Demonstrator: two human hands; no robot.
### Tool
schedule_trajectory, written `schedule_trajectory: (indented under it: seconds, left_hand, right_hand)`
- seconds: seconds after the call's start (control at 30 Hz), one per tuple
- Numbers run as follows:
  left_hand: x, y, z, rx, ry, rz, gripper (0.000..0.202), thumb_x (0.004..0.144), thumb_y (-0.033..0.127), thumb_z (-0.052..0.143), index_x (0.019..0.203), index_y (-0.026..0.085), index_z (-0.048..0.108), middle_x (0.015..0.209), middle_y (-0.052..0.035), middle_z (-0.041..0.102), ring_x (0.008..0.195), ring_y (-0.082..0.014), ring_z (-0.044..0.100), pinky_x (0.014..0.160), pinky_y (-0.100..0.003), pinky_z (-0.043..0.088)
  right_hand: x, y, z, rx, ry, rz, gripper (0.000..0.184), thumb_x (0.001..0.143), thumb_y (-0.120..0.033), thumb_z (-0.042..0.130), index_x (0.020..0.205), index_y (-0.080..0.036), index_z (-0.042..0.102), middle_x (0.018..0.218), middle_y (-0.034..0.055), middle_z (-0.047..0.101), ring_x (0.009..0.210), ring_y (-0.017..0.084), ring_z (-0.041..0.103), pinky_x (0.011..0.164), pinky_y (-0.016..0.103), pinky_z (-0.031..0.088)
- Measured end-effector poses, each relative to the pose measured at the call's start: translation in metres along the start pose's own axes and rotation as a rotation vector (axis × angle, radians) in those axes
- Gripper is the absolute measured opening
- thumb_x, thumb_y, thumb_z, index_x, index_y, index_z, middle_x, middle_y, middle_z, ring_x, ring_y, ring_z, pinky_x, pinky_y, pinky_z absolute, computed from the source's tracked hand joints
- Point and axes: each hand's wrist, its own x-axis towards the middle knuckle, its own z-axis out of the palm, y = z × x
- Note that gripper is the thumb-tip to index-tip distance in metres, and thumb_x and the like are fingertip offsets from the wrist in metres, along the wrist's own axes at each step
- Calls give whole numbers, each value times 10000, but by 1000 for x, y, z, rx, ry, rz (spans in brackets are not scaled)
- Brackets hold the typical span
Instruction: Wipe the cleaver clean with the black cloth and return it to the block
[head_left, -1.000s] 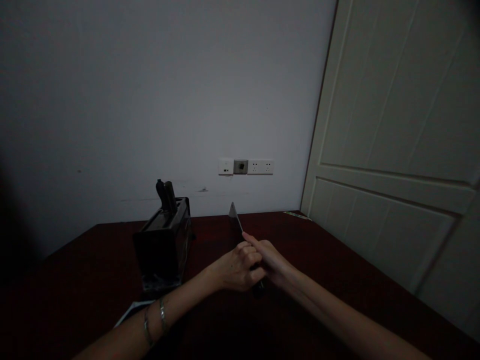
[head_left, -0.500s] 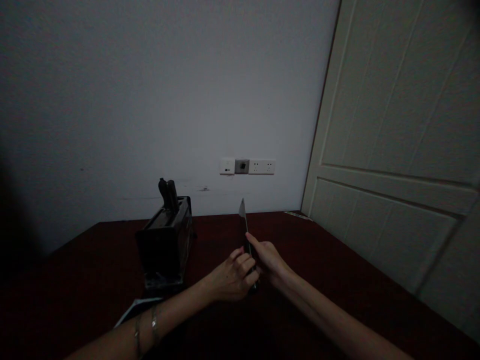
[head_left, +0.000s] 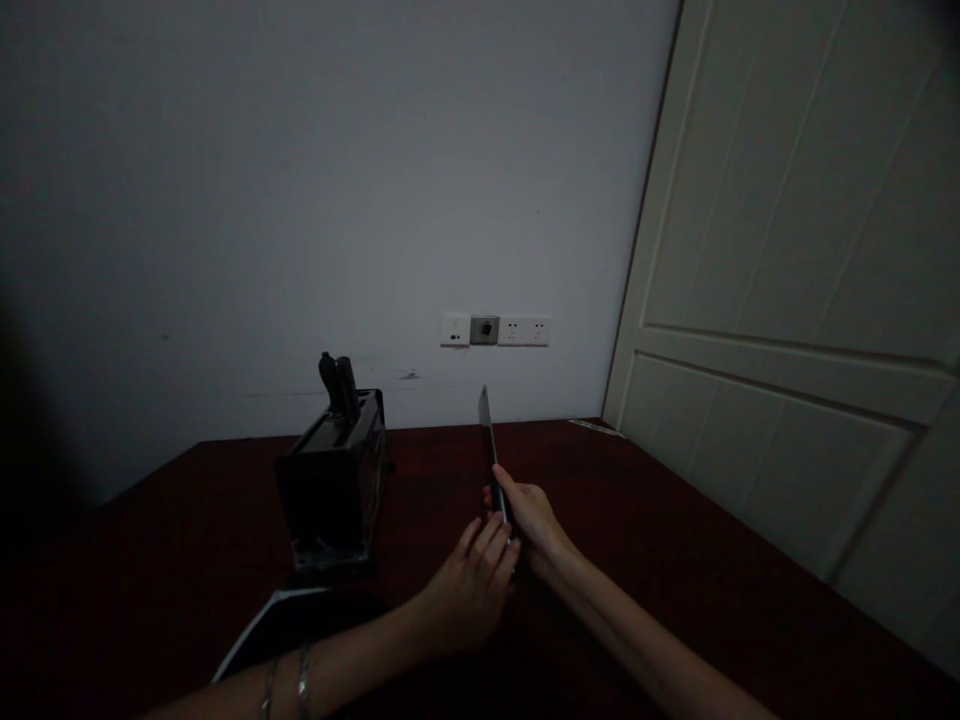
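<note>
A kitchen knife [head_left: 487, 425] points up and away from me above the dark red table, its blade turned nearly edge-on. My right hand [head_left: 529, 510] is closed around its dark handle, thumb along the top. My left hand [head_left: 476, 585] lies lower, its bent fingers over the near end of the handle; the palm side is hidden. To the left stands a black knife block [head_left: 330, 480], with two dark handles [head_left: 339, 385] sticking up from its top.
A dark flat thing with a pale edge [head_left: 251, 625] lies under my left forearm, partly covered. Wall sockets [head_left: 523, 331] are behind the dark red table [head_left: 435, 460]. A pale panelled door [head_left: 765, 430] borders the right side. The light is dim.
My left hand has slid down toward the near end of the knife handle, and its fingers have loosened and straightened somewhat. The right hand has kept its grip, and the blade tip is slightly higher.
</note>
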Motion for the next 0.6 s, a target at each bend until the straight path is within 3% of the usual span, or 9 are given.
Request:
schedule_trajectory:
  seconds: [0.3, 0.47, 0.6]
  left_hand:
    - [-8, 17, -25, -118, -360, -61, 666, 759, 234, 425, 1344, -24, 238, 1424, -228, 203, 1322, -364, 88, 1040, -477, 236]
    - [-19, 18, -60, -206, -498, -112, 797, 634, 75, 401, 1384, 27, 136, 1453, -175, 143, 1332, -315, 93, 1029, -478, 282]
    - [-44, 3, -92, -193, -543, -220, 785, 676, 15, 382, 1403, 86, 95, 1457, -147, 137, 1333, -275, 138, 1019, -427, 330]
  right_hand:
    - [-5, 8, 9, 57, -4, 18, 385, 737, -453, 580, 553, -117, 542, 448, -28, 480, 354, 50, 417, 352, 174, 290]
    - [-8, 6, 6, 54, -43, 45, 365, 762, -449, 561, 631, -109, 563, 466, -41, 451, 356, 48, 405, 335, 165, 302]
    - [-8, 11, 1, 52, -38, 55, 365, 746, -458, 584, 685, -98, 581, 535, -23, 490, 380, 46, 424, 329, 163, 325]
